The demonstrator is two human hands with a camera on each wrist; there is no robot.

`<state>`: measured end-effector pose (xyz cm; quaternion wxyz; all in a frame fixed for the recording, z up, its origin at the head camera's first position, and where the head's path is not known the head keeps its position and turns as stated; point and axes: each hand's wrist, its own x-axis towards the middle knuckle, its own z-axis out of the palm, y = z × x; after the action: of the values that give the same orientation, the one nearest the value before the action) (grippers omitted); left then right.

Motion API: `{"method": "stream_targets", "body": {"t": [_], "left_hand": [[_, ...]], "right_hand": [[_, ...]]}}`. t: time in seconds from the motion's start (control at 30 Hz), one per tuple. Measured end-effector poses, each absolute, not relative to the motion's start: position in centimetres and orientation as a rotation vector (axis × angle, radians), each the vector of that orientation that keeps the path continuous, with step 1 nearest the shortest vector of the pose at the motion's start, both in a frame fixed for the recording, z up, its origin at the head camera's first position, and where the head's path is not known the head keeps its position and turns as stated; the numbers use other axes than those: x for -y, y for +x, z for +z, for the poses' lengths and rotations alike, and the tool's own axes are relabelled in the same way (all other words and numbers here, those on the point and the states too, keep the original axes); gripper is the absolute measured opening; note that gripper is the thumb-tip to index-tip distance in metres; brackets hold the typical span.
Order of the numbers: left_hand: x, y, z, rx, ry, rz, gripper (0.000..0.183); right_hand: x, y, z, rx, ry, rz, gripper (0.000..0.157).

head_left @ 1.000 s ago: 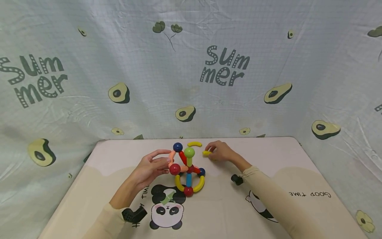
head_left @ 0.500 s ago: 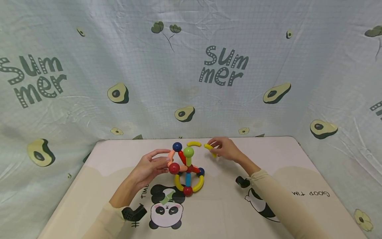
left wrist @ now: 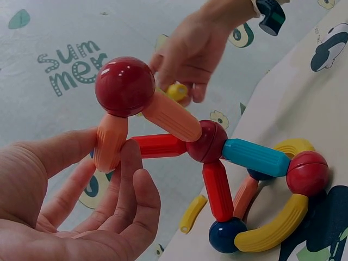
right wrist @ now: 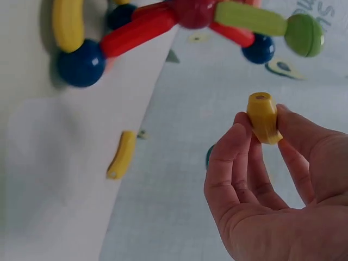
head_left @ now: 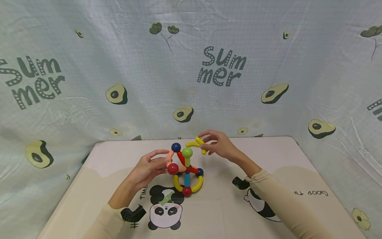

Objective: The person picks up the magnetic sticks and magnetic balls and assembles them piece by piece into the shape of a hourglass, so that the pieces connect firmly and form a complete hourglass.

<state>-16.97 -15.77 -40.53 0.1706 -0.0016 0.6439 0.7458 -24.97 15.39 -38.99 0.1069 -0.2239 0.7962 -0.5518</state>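
Observation:
A structure of magnetic balls and rods stands on the table, with a blue rod (head_left: 187,180), a red ball (left wrist: 125,86) and a light green ball (head_left: 187,152) among its parts. My left hand (head_left: 153,167) pinches its salmon curved rod (left wrist: 111,142) between thumb and fingers. Behind and to the right of the structure, my right hand (head_left: 219,145) holds a yellow curved rod (right wrist: 263,118) between thumb and fingertips, raised above the table. The right wrist view shows one end of that rod facing the structure.
Another yellow curved rod (right wrist: 122,155) lies near the back edge of the table (head_left: 253,149). A printed cloth (head_left: 149,83) hangs behind. The table cover bears a panda print (head_left: 165,209).
My right hand has lifted the yellow curved rod off the table, turned it, and brought it left towards the structure. My left hand keeps its hold on the salmon rod.

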Motion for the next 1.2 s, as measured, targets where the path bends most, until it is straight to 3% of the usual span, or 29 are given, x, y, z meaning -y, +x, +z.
{"method": "stream_targets", "body": {"t": [0.33,1.2], "left_hand": [[15.9,-16.9,-40.5,-1.824,0.012,2.116,0.046],[16.1,-16.9,-40.6,-1.81,0.011,2.12,0.046]], "right_hand": [[-13.1,-24.0,-36.7,-2.284,-0.704,-1.718,0.033],[-11.5,-24.0,-36.3,-2.203,-0.604,-1.768,0.035]]}}
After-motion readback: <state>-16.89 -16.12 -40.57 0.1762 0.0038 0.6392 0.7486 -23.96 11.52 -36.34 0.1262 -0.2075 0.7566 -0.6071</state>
